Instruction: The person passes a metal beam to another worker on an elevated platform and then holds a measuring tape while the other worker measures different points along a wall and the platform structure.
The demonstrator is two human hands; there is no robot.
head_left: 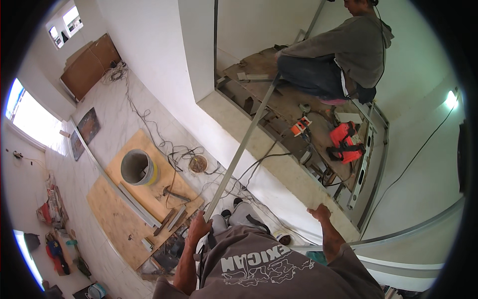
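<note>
My left hand point(199, 227) is closed around the lower end of a long, thin metal bar point(244, 143). The bar slants up and away over a pale ledge point(276, 166) toward a person point(331, 62) sitting on a raised platform. That person's hand is beside the bar's upper part. On the near right part of the ledge, my right hand point(320, 213) rests with its fingers partly spread, holding nothing.
On the platform lie a red tool bag point(346, 142), an orange-and-white device point(301, 126) and a long spirit level point(362, 167). Below left, a bucket point(138, 167) and a hammer point(176, 193) are on a wooden board point(107, 204). Cables point(149, 124) trail across the floor.
</note>
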